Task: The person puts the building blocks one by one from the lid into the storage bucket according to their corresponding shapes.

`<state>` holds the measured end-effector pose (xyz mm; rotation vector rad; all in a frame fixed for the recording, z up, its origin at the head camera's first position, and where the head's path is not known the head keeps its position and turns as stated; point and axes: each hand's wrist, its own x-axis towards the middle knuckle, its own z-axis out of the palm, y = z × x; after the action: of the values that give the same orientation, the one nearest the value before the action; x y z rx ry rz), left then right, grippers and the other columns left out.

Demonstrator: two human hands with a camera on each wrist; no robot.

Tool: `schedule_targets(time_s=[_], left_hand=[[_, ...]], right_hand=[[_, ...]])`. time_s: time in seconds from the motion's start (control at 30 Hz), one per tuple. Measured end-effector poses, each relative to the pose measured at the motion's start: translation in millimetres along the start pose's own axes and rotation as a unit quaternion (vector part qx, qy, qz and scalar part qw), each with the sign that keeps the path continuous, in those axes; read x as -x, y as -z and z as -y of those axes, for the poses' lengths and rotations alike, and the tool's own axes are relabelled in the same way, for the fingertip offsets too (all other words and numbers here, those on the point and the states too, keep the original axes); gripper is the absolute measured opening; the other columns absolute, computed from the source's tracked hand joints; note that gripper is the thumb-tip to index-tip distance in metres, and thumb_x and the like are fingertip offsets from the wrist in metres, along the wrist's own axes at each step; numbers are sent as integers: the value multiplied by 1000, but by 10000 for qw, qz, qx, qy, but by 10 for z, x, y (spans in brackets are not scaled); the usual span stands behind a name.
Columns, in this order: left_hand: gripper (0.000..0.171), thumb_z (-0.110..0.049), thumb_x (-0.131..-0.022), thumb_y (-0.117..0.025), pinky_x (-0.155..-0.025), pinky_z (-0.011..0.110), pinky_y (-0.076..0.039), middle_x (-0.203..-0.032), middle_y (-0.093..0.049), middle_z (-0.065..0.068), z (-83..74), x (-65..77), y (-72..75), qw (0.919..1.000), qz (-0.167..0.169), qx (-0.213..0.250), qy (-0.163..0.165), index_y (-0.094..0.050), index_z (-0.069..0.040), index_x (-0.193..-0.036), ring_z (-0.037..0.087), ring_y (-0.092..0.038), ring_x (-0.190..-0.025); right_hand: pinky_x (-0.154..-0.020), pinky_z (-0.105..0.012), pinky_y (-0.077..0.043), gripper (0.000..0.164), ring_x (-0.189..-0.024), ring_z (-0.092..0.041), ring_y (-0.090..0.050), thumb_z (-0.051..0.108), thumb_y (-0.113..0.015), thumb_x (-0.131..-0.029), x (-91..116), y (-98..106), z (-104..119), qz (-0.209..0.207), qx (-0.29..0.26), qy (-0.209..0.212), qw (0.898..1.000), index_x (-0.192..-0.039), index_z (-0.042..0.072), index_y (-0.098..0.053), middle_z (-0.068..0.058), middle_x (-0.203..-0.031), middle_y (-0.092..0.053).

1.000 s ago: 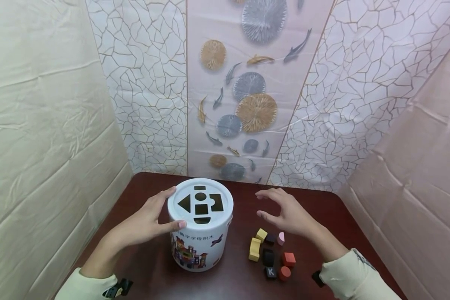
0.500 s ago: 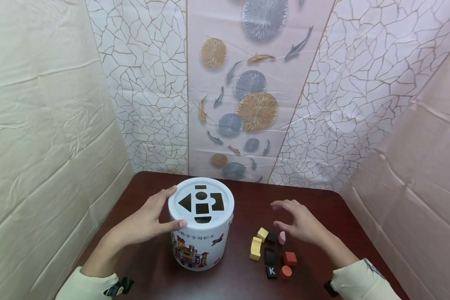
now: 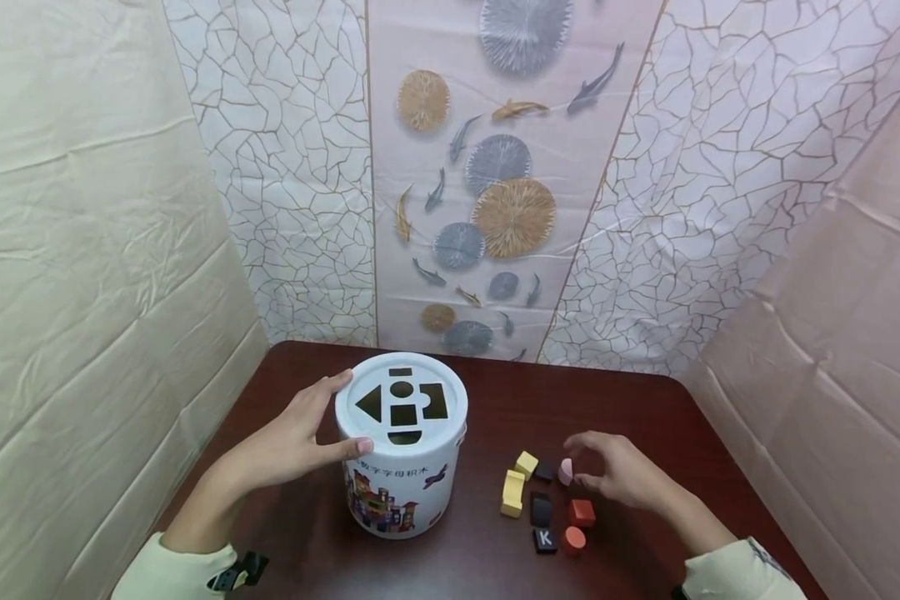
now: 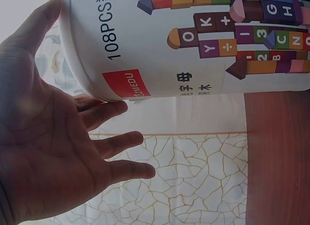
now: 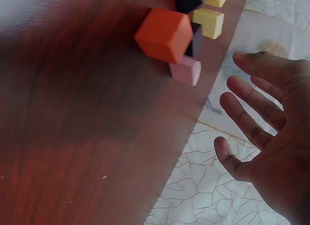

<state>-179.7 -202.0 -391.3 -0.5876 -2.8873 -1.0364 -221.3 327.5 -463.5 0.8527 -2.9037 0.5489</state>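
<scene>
A white bucket [image 3: 401,492] with a printed block picture stands upright on the table. Holes of several shapes are cut in its lid [image 3: 450,429]. My left hand [image 3: 292,442] rests against the lid's left rim, thumb on the near side and index fingertip farther back; in the left wrist view the other fingers spread loosely. At the right, my right hand [image 3: 622,471] hovers beside a pink half-round block [image 3: 566,472], thumb and fingers apart with nothing between them. The right wrist view has that pink block [image 5: 185,70] beyond the fingertips, next to a red cube [image 5: 164,35].
Near the pink block lie a yellow cube [image 3: 526,464], a yellow arch block [image 3: 512,493], a dark arch block [image 3: 541,508], a black K block [image 3: 545,540] and a red cylinder [image 3: 573,540]. Fabric walls [image 3: 817,333] border the dark red table [image 3: 495,392].
My right hand has moved right and down, from the space between the bucket and the blocks to beside the pink block. My left hand and the bucket have stayed put.
</scene>
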Motion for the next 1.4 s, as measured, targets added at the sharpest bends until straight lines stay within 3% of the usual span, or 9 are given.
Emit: schedule_targets(time_s=[0.2,0.4,0.63,1.0,1.23,1.4], left_hand=[[114,-73,-92,-79,-125,78,-34,-180,-33,16,2,14,-13,10000,0,-15,16,-29,-12,-174,48,-27,-167],[114,-72,-92,-79,-125,79,-35,-180,-33,16,13,17,-34,10000,24,18,-2,-28,-12,-174,48,-27,-166],[114,-73,-92,-78,-124,79,-34,-180,-33,16,17,30,-22,10000,-8,-6,-22,-29,-12,-174,48,-26,-167],[114,-73,-92,-78,-124,80,-34,-181,-32,16,-3,20,-4,10000,-34,-15,-20,-28,-12,-174,49,-25,-167],[114,-73,-92,-78,-124,80,-34,-181,-32,16,-11,31,-11,10000,26,19,28,-28,-12,-174,49,-26,-167],[114,-74,-92,-78,-124,80,-34,-181,-31,16,-20,26,2,10000,-4,-5,-1,-28,-12,-174,49,-25,-167]], right_hand=[[-91,-45,-65,34,-104,-24,-77,12,-93,-87,139,-64,-60,49,-20,-36,10000,-117,8,-78,0,-111,-80],[-91,-48,-65,30,-107,-22,-76,16,-93,-88,262,-119,-87,258,-129,-195,9994,-114,12,-79,5,-111,-78],[-78,-35,-60,17,-93,-13,-71,18,-92,-90,339,-181,-153,342,-417,27,9985,-101,17,-79,8,-103,-73],[-71,-26,-49,18,-85,-6,-59,15,-92,-89,392,-202,-161,498,-839,-172,9951,-95,22,-77,8,-99,-69],[-65,-22,-51,22,-78,-7,-61,9,-90,-87,459,-272,-208,847,-1614,-257,9829,-101,17,-75,0,-98,-68],[-67,-24,-53,24,-81,-3,-62,10,-90,-87,450,-289,-216,737,-1370,-210,9876,-100,20,-73,7,-98,-68]])
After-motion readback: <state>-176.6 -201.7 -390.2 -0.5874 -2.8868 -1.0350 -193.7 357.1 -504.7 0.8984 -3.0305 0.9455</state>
